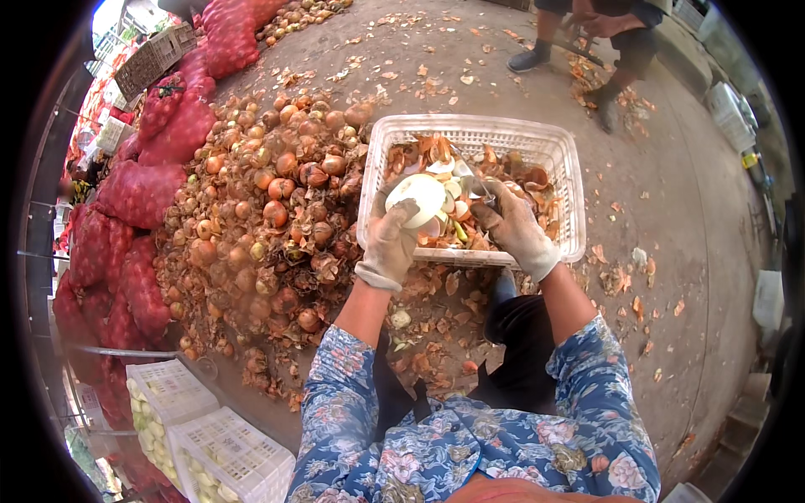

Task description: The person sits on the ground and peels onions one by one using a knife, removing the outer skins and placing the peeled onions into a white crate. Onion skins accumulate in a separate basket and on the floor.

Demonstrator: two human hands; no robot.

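Observation:
A pale peeled onion (416, 198) is gripped in my gloved left hand (395, 229), above the near left part of a white plastic basket (471, 122). Just right of it, my gloved right hand (510, 220) is closed around a small knife (483, 188), whose metal shows partly between the fingers; its handle is hidden. Below both hands, brown onion skins (534, 178) and white and green onion trimmings (451, 192) lie in the basket.
Unpeeled onions (275, 214) are heaped left of the basket, beside red mesh sacks (141, 192). Lidded white crates (229, 449) of pale onions stand at the lower left. A co-worker's shoe (530, 60) rests on the skin-strewn floor, upper right.

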